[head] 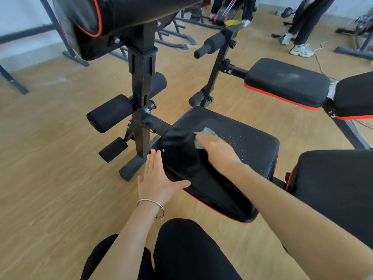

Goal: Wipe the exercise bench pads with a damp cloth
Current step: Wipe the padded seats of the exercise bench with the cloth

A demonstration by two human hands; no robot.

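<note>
Bench first: a black steel frame with foam rollers ahead of the left hand. It looks heavy and should stay put. The pad lies under both hands: black vinyl, cushioned, red-piped, likely slick where wet. The left hand is flat with straight fingers, thumb spread over the pad's edge, bracing. The right hand is palm down, fingers laid flat, pressing the cloth onto the pad. The cloth is small, teal, limp and crumpled, best pinned under the palm. Droplets speckle the vinyl just right of it.
</note>
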